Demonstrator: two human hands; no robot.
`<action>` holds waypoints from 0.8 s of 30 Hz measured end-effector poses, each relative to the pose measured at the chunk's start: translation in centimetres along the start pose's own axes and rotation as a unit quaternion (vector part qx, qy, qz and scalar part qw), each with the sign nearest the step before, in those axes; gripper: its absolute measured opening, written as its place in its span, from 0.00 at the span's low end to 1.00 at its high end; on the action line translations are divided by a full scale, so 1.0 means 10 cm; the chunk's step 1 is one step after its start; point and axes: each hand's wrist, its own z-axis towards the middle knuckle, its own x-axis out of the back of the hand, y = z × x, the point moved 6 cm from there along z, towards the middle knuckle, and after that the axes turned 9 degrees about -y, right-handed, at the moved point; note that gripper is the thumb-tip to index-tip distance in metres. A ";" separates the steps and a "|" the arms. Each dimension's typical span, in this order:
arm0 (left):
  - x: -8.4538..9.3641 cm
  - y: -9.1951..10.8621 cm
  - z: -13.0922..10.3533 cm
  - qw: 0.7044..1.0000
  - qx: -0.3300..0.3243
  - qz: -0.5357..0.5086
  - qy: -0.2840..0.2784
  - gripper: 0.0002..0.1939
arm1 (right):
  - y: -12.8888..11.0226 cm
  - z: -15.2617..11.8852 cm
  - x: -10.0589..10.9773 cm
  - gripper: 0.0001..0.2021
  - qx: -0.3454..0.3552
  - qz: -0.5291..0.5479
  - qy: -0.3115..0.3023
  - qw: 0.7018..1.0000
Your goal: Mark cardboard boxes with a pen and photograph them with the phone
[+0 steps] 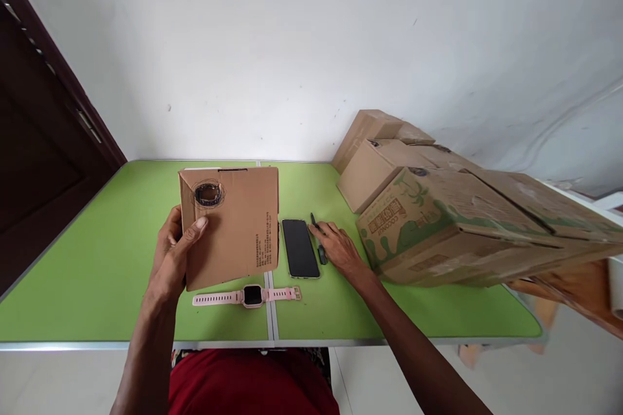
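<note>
My left hand (171,253) grips the left edge of a brown cardboard piece (238,227), thumb on its face. The cardboard is raised over the table, with a dark scribbled ring round a hole at its upper left and small print at its lower right. My right hand (337,248) rests on the table with its fingers over a black pen (322,254); its fingers are closed at the pen. Just left of it lies a black phone (300,248). A pink watch (252,296) with its strap laid out flat is below the cardboard.
Several cardboard boxes (413,224) stand at the right of the green table (97,240), the nearest with green print. A white wall (243,65) rises behind the table. At the left is a dark door (39,130).
</note>
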 end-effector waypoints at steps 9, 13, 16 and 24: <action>-0.06 0.02 -0.03 1.000 0.000 -0.007 -0.009 0.34 | -0.69 -0.56 -0.09 0.30 -0.191 0.123 -0.025 0.973; -0.09 0.04 -0.07 1.000 0.003 -0.012 -0.010 0.34 | -0.76 -0.51 -0.15 0.33 -0.226 0.185 -0.020 0.956; -0.12 0.07 -0.09 1.000 0.004 -0.021 -0.001 0.35 | -0.63 -0.43 -0.17 0.39 -0.234 0.256 -0.017 0.938; -0.12 -0.02 -0.05 0.999 0.032 -0.035 -0.009 0.38 | -0.46 -0.31 -0.31 0.23 -0.186 0.509 -0.051 0.839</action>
